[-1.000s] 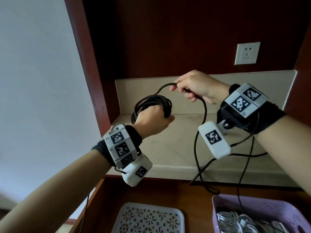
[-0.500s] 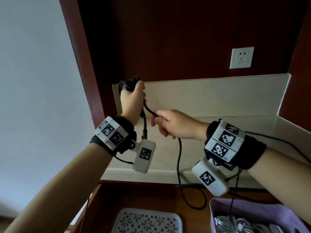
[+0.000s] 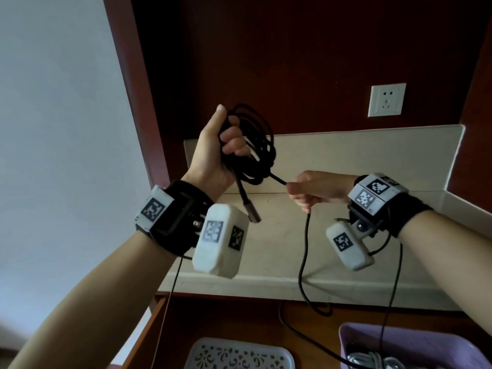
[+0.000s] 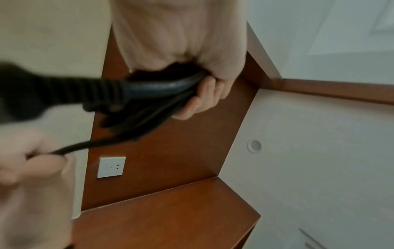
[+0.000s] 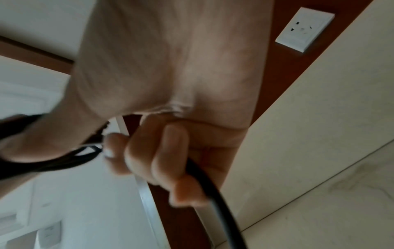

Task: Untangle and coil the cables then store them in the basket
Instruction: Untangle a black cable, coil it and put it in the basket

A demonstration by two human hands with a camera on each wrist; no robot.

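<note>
The left hand (image 3: pixel 213 153) is raised, fingers curled round a bundle of several loops of the black cable (image 3: pixel 255 145); the left wrist view confirms the fingers (image 4: pixel 204 99) wrapped over the stacked strands. The coil (image 3: pixel 262 155) hangs in a roughly upright plane to the right of the palm. One cable end, a metal-tipped plug (image 3: pixel 253 215), dangles below this hand.

From the lower edge of the coil, a short taut run of cable leads down and to the right into the right hand (image 3: pixel 316 189). That hand is closed on the strand: the right wrist view shows the fingers (image 5: pixel 162 151) folded over it, with the cable leaving below the little finger.

Below the right hand the free length drops almost vertically, passes the front edge of the pale stone ledge (image 3: pixel 292 284), forms a slack bend over the wooden surface (image 3: pixel 239 318), and runs on toward the purple basket (image 3: pixel 415 342) at the lower right. Its far end is not visible.

Governing relation: the uncoiled length lies below and to the right of the coil, on the right hand's side, with its long axis near vertical. In judgement, the next loop requires the right hand to feed slack up and leftward to the left hand, which is nearer the coil and acts as the fixed former. Coiling appears well advanced but unfinished.

A white perforated basket (image 3: pixel 239 355) sits at the bottom edge; a wall socket (image 3: pixel 387 99) is on the back panel.
</note>
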